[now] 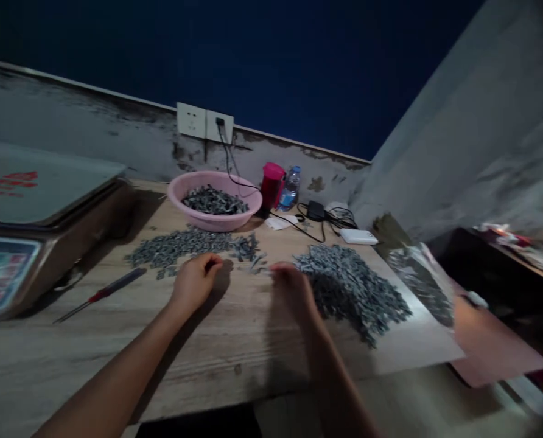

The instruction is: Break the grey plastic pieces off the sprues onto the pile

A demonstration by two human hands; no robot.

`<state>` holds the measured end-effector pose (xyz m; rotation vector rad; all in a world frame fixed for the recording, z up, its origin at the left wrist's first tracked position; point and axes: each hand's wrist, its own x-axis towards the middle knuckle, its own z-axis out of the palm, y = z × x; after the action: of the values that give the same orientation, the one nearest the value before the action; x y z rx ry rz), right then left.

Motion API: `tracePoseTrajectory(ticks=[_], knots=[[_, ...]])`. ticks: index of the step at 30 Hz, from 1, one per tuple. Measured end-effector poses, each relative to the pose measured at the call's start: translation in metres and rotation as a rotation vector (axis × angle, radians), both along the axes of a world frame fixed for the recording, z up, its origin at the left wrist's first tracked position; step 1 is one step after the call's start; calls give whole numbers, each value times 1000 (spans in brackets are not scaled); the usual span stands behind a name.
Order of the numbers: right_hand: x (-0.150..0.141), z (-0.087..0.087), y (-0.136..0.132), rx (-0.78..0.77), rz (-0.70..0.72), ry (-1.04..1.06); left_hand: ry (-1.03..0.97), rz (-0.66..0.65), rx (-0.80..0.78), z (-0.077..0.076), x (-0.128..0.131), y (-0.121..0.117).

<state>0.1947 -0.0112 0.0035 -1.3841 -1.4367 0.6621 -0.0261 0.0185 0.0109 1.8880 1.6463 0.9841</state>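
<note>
My left hand (195, 281) is closed, thumb and forefinger curled together; whatever is between them is hidden. It rests just in front of a spread of small grey pieces (175, 244). Facing it, my right hand (294, 289) is also closed, its fingertips pinched beside a few loose grey pieces (255, 263). What they grip, if anything, is too small and blurred to name. A larger heap of longer grey pieces (353, 286) lies right of that hand. Behind both hands, a pink basin (192, 214) holds more dark grey pieces.
A scale (52, 182) stands at the left, with a red-handled screwdriver (102, 294) beside it. Toward the wall are a pink-lidded cup (271, 185), a water bottle (290, 188), black cables (316, 211) and a white box (358, 236). A plastic bag (422, 283) lies right.
</note>
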Motion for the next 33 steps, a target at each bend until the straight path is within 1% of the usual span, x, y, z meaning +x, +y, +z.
tracePoseTrajectory(ticks=[2, 4, 6, 7, 8, 9, 10, 11, 12, 13, 14, 16, 19, 22, 25, 28, 30, 31, 33], knots=[[39, 8, -8, 17, -132, -179, -13, 60, 7, 3, -6, 3], [71, 15, -14, 26, -233, -385, 11, 83, 12, 4, -11, 6], [86, 19, -13, 41, -322, -630, 78, 89, 21, 4, -15, 8], [85, 20, -11, 71, -374, -717, 116, 89, 22, 4, -17, 10], [77, 20, -7, 110, -382, -777, 152, 89, 19, 3, -19, 11], [64, 19, -3, 154, -338, -802, 184, 86, 10, 3, -21, 12], [48, 17, 3, 182, -244, -804, 209, 85, -4, 3, -23, 13], [29, 13, 10, 188, -73, -794, 226, 84, -21, 4, -25, 14], [9, 8, 17, 183, 59, -775, 235, 84, -38, 4, -27, 14], [-9, 3, 24, 158, 129, -778, 230, 87, -52, 5, -29, 15], [-26, -3, 31, 135, 148, -803, 215, 91, -65, 7, -31, 16], [-49, -15, 43, 116, 115, -838, 172, 102, -87, 10, -35, 18], [-63, -30, 53, 110, 57, -883, 126, 122, -109, 15, -42, 21], [-63, -34, 54, 120, 35, -874, 102, 165, -111, 17, -53, 20], [-57, -28, 52, 162, 34, -810, 141, 201, -108, 15, -70, 16], [-49, -16, 48, 336, -7, -568, 238, 169, -103, 9, -82, 11], [-45, -9, 43, 422, -93, -381, 301, 116, -62, 4, -81, 8], [-44, -7, 40, 418, -146, -313, 332, 87, -34, 1, -78, 8], [-43, -6, 33, 344, -229, -208, 404, 33, 11, -4, -67, 9]])
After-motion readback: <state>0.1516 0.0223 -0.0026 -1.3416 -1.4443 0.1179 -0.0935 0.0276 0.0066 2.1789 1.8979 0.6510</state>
